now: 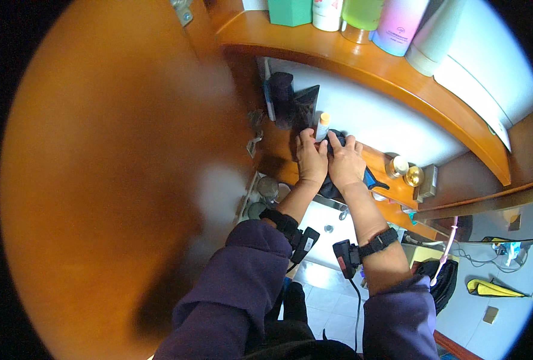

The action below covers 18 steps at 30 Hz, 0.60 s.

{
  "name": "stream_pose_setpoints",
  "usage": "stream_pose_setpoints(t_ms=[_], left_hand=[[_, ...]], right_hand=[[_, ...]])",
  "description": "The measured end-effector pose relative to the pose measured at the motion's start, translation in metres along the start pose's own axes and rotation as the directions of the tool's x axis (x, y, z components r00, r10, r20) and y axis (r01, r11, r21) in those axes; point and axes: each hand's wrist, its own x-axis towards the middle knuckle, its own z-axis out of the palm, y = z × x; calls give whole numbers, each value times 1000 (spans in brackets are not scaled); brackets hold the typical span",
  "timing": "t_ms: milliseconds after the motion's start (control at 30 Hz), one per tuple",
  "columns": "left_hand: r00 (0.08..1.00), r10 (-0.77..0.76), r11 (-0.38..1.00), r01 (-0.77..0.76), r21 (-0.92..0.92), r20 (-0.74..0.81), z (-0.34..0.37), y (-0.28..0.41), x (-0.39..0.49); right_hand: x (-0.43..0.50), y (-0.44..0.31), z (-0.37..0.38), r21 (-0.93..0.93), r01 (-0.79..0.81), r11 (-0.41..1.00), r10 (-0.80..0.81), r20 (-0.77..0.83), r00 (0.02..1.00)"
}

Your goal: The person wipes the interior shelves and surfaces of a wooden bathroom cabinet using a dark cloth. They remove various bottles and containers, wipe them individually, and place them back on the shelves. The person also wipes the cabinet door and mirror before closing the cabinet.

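My left hand point(312, 157) rests against a dark cloth item point(331, 186) on a wooden shelf point(381, 168), its fingertips beside a small white tube with an orange cap point(323, 126). The tube stands just behind the gap between my hands; whether a finger grips it is not clear. My right hand point(346, 161) lies on the dark cloth with its fingers spread. A blue, black-edged piece of the cloth point(374, 178) shows to the right of my right wrist. The palms and the cloth beneath them are largely hidden.
Dark containers point(282, 96) stand at the shelf's back left. Gold-lidded jars point(413, 176) and a small box point(426, 183) stand at its right. Bottles point(397, 27) line a curved upper shelf point(352, 56). A wooden cabinet door point(113, 157) fills the left. Below is a white sink point(325, 216).
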Motion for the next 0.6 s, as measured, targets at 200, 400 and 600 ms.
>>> stream_pose_setpoints(t_ms=[200,400,600], left_hand=[[999,-26,998,24,-52,-26,-3,-4,1],[982,165,978,-175,-114,-97,-17,-20,-22],[935,352,922,-355,152,50,-43,-40,-44]], right_hand=[[-16,25,4,-34,58,998,-62,-136,989],[-52,57,-3,-143,-100,985,69,-202,977],[-43,-3,12,-68,75,995,-86,-170,982]])
